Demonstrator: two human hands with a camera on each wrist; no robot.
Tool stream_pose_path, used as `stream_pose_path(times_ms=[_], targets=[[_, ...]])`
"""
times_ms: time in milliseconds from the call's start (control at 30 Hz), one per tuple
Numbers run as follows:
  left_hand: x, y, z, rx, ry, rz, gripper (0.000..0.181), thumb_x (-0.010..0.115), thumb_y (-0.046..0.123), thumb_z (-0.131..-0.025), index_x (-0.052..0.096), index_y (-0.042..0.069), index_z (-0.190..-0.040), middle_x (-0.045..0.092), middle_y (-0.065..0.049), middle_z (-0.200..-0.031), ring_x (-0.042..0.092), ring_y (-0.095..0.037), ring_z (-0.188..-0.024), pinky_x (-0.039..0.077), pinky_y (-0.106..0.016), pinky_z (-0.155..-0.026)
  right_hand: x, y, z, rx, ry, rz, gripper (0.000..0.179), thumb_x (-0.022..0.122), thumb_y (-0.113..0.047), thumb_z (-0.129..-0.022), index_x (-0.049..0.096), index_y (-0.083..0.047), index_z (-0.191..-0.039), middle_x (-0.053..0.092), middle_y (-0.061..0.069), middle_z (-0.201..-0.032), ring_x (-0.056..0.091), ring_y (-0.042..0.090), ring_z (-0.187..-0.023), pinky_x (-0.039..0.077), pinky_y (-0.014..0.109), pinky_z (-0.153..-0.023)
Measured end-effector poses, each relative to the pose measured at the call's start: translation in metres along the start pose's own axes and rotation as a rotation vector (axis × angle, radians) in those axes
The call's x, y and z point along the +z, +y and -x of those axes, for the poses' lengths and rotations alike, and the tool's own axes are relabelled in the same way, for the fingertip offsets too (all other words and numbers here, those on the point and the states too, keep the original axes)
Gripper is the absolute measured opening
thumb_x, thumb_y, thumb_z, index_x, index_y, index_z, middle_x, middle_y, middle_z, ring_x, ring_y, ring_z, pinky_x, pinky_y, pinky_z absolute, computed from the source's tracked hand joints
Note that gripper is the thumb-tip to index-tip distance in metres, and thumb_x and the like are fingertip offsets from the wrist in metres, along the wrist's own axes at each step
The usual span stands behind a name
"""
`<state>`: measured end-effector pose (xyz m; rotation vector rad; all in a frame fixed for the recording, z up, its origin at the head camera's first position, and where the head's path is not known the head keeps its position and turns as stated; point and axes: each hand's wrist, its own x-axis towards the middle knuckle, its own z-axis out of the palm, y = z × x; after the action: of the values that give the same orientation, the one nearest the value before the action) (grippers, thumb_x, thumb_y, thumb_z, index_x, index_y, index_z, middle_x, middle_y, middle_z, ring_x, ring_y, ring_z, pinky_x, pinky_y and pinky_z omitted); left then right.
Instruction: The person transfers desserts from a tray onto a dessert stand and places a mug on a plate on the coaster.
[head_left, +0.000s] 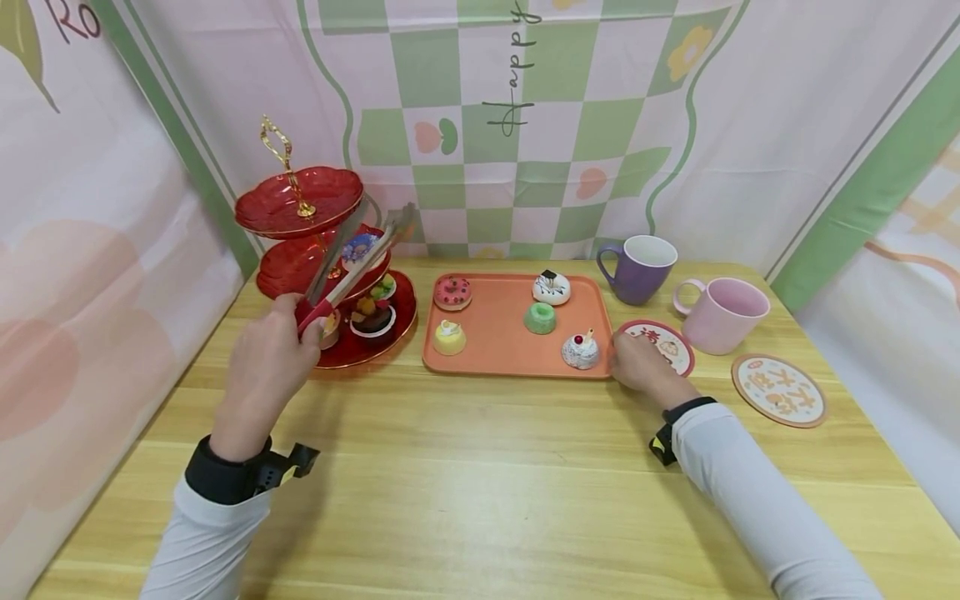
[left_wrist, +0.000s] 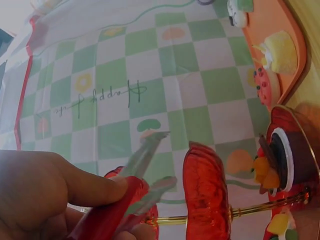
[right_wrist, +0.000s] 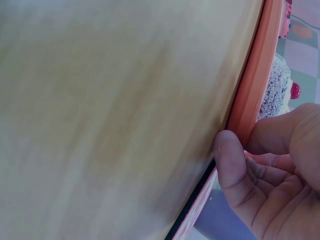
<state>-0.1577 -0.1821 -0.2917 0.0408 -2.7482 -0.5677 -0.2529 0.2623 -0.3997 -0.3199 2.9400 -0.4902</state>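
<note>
Checked cloth (head_left: pixel 427 71) hangs behind a table (head_left: pixel 465 483) bearing an orange tray (head_left: pixel 495 337). Head view: left hand (head_left: pixel 266 362) grips tongs (head_left: pixel 360 272) before a red stand (head_left: pixel 330 190); swinging could topple it. Left wrist: silvery, red-handled tongs, tips apart. Right wrist: right hand (right_wrist: pixel 275 180) pinches the tray's edge; tilting might slide its cakes (right_wrist: pixel 275 90).

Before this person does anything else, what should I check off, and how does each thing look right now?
1. Tongs gripped in the left hand: ok.
2. Tongs' arms apart with nothing between them: ok.
3. Tongs not touching the stand: cannot tell; they overlap it in the head view.
4. Tray steadied: ok; the right hand pinches its edge near a corner.
5. All five treats resting on the tray: ok.
6. Both mugs upright, off the tray: ok.
</note>
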Motion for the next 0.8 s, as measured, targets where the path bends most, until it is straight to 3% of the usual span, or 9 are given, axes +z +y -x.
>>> stream_pose_path(times_ms=[300,633,800], targets=[[0.008,0.002,-0.001,0.039,-0.005,0.046,0.045,0.063,0.021,-0.089,0.047,-0.009,-0.118,0.059,-0.025,-0.086,0.052,-0.032,-0.063,0.044,-0.038,-0.052,0.000,0.000,0.000,0.003,0.000,0.000,0.008,0.054,0.002,-0.082,0.054,0.007,-0.089,0.051,0.012,-0.074,0.048,0.026,-0.066,0.039,0.035,-0.059],[0.018,0.004,0.000,0.074,-0.063,0.089,0.047,0.065,0.021,-0.088,0.048,-0.009,-0.119,0.059,-0.017,-0.076,0.049,-0.025,-0.055,0.040,-0.033,-0.048,0.000,-0.001,0.000,0.002,-0.004,0.005,0.013,0.054,0.001,-0.084,0.054,0.010,-0.093,0.053,0.014,-0.077,0.048,0.026,-0.068,0.040,0.036,-0.061],[0.022,0.003,-0.001,0.086,-0.084,0.103,0.047,0.065,0.021,-0.088,0.048,-0.008,-0.121,0.061,-0.021,-0.087,0.052,-0.027,-0.062,0.044,-0.035,-0.052,0.000,-0.002,0.000,0.007,-0.006,0.006,0.013,0.055,0.001,-0.083,0.054,0.010,-0.093,0.053,0.014,-0.076,0.049,0.027,-0.068,0.040,0.037,-0.061]])
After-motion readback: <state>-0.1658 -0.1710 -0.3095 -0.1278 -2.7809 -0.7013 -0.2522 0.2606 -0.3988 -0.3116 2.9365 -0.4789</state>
